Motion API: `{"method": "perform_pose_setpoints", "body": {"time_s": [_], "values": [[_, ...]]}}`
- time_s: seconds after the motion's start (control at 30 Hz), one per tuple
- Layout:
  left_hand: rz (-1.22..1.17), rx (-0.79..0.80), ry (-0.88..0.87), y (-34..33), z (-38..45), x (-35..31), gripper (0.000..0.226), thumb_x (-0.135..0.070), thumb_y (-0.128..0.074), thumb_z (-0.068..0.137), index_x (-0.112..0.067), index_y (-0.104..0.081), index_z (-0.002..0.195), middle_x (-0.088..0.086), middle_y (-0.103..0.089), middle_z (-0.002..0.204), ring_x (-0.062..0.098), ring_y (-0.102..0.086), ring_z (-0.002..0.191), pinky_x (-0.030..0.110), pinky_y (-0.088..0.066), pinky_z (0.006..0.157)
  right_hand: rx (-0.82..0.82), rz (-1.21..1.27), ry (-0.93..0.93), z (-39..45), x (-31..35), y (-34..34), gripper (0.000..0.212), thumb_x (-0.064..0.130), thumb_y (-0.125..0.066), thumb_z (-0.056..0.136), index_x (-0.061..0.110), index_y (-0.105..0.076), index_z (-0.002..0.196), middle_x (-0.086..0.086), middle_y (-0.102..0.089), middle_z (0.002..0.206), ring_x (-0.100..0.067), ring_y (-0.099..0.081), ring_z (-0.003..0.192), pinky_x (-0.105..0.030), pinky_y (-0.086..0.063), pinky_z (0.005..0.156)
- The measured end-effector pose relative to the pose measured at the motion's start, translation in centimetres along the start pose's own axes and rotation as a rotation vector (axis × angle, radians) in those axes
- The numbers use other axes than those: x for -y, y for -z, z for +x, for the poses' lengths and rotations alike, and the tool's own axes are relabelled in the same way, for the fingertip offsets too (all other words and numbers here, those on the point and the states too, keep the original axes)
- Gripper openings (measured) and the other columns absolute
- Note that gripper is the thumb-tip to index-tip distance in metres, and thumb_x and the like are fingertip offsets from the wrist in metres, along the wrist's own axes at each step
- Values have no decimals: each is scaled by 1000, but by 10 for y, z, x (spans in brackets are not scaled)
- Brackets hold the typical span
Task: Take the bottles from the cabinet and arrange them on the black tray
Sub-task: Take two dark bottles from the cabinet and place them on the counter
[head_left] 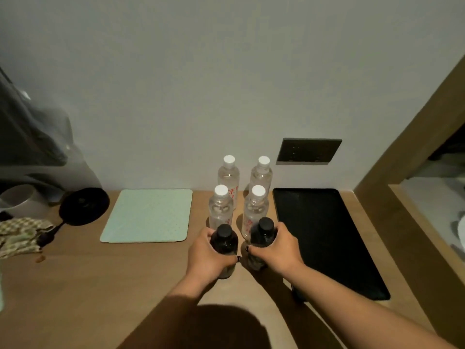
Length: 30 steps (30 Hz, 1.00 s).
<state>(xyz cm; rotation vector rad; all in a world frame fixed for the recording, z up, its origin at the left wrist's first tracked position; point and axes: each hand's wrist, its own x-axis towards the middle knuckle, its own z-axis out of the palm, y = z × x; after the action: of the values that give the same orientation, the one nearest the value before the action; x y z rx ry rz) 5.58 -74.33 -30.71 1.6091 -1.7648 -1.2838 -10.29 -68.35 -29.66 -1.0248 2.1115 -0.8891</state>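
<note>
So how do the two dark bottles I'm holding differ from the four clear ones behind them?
The dark bottles have black caps; the clear bottles have white caps. The dark ones are each gripped, by the left hand and right hand; the clear ones stand untouched. All stand upright on the desk, none on the black tray.

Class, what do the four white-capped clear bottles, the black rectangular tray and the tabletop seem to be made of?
Four white-capped clear bottles: probably thin transparent plastic; the contents show through.
Black rectangular tray: matte, possibly plastic or leatherette; it gives almost no reflection, so this is uncertain.
Tabletop: brown wood or wood-look laminate, satin finish; no grain is discernible.
</note>
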Motion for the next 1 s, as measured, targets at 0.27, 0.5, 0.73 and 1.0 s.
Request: {"method": "perform_pose_setpoints", "body": {"time_s": [0.27,0.5,0.73,1.0], "values": [[3,62,-38,-8,10,20,61,-12,-89,50,-26,-49,93,-14,-61,90,13,-60,91,18,-42,71,-23,22,-95,4,-13,-5,59,20,-84,63,18,-49,111,7,-57,105,-10,-54,100,-24,-45,85],[48,129,-51,-5,7,20,62,-11,-86,57,-22,-47,104,-10,-59,97,13,-57,96,6,-37,58,-26,40,-165,-3,-29,-7,61,20,-84,64,23,-45,110,6,-56,108,-13,-54,110,-28,-45,94],[67,188,-106,6,6,1,68,-25,-85,62,-26,-45,118,-11,-55,110,9,-53,106,18,-42,85,62,42,-171,-6,-20,1,70,27,-83,65,23,-43,122,6,-55,116,-17,-52,118,-30,-43,97],[75,255,-351,25,6,-57,41,-28,-76,75,-38,-51,106,-19,-57,114,0,-53,113,24,-43,99,-52,92,-38,-15,13,37,68,44,-66,81,25,-38,141,2,-40,146,-16,-40,132,-33,-39,105]]}}
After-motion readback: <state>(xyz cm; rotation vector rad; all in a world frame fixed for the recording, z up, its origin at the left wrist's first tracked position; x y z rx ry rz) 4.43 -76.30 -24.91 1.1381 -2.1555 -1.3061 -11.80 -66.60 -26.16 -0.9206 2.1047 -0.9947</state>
